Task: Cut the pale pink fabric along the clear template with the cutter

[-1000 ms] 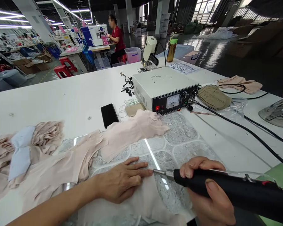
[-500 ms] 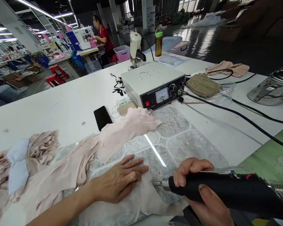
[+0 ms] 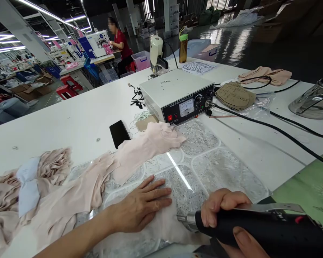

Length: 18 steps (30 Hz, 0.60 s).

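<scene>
My left hand point(image 3: 144, 204) lies flat with its fingers spread, pressing a thin pale pink fabric piece point(image 3: 167, 222) onto a clear patterned mat point(image 3: 220, 168). My right hand point(image 3: 228, 215) is wrapped round the black handle of a hand-held ultrasonic welding gun point(image 3: 253, 225). The gun's metal tip point(image 3: 184, 219) points left at the fabric's right edge, just right of my left fingertips. Whether the tip touches the fabric I cannot tell. More pale pink pieces point(image 3: 150, 143) lie on the mat beyond my left hand.
A welder control box point(image 3: 177, 93) stands behind the mat, its black cable point(image 3: 271, 127) running right. Nearby are a phone point(image 3: 119, 133), brown card patterns point(image 3: 235, 96), a bottle point(image 3: 183, 48) and a metal pot point(image 3: 312, 98). Piled fabric point(image 3: 54, 166) lies left. A person in red sits at a sewing machine.
The view has shifted slightly. The welding gun's tip has moved a little down and right along the fabric edge. My left hand stays flat on the fabric.
</scene>
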Each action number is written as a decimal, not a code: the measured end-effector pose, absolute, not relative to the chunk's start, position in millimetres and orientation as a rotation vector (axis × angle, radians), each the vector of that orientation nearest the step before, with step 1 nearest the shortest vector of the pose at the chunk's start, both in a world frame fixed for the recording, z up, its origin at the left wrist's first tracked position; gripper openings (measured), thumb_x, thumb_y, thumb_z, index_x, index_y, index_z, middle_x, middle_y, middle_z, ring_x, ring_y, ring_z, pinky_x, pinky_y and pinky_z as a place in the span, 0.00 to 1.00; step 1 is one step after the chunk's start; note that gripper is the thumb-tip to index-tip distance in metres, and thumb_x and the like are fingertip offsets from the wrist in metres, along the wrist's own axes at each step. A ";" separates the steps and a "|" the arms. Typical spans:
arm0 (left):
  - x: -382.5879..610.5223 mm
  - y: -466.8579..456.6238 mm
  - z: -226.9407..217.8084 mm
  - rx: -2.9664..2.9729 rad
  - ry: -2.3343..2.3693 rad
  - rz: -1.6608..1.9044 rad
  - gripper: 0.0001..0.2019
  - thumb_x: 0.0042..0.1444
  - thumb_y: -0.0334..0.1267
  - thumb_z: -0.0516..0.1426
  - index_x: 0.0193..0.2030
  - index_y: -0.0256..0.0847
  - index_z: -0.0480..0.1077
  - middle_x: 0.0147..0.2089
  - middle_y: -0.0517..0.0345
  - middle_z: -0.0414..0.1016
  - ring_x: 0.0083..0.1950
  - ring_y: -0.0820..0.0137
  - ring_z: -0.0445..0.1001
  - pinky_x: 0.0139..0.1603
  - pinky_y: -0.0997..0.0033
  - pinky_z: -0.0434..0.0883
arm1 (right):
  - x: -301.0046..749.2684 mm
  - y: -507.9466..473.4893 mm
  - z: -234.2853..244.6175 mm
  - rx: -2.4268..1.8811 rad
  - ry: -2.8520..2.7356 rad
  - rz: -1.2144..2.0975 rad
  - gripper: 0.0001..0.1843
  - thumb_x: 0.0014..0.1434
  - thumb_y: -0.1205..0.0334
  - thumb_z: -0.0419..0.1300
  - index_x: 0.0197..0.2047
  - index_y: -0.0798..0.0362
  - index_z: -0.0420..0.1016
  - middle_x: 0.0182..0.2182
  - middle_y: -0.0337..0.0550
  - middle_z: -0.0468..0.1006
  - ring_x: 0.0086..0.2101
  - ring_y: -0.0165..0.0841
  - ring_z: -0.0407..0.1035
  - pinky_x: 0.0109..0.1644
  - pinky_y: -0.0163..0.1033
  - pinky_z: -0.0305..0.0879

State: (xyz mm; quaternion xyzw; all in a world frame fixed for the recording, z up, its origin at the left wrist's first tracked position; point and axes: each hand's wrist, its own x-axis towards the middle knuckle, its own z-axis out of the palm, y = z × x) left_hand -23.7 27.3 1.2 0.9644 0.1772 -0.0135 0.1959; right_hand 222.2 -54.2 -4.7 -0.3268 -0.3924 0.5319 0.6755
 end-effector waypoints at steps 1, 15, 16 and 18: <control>-23.9 27.3 1.1 2.702 0.497 -0.034 0.22 0.65 0.31 0.48 0.66 0.43 0.58 0.70 0.55 0.55 0.74 0.61 0.43 0.73 0.51 0.42 | 222.0 -54.8 -3.4 -0.748 -0.880 1.200 0.07 0.61 0.52 0.56 0.39 0.45 0.64 0.30 0.38 0.68 0.27 0.31 0.67 0.31 0.39 0.68; -24.6 30.1 0.3 2.644 0.493 -0.036 0.20 0.64 0.31 0.49 0.62 0.45 0.62 0.70 0.57 0.56 0.73 0.60 0.45 0.73 0.50 0.42 | 222.9 -30.0 -1.2 -0.718 -0.827 0.979 0.05 0.58 0.57 0.59 0.37 0.47 0.70 0.30 0.39 0.66 0.24 0.29 0.65 0.28 0.40 0.71; -24.4 30.2 0.5 2.645 0.492 -0.037 0.20 0.64 0.31 0.49 0.62 0.45 0.63 0.70 0.57 0.56 0.73 0.60 0.45 0.73 0.50 0.42 | 222.2 -27.1 -3.8 -0.702 -0.834 0.979 0.05 0.58 0.58 0.59 0.38 0.48 0.70 0.30 0.39 0.67 0.25 0.29 0.65 0.28 0.40 0.71; -24.3 30.5 0.3 2.643 0.490 -0.037 0.20 0.64 0.31 0.50 0.62 0.45 0.63 0.70 0.57 0.55 0.73 0.60 0.46 0.73 0.50 0.42 | 220.7 -23.5 -7.1 -0.686 -0.845 0.992 0.05 0.58 0.58 0.59 0.39 0.48 0.69 0.31 0.39 0.67 0.26 0.28 0.66 0.30 0.40 0.71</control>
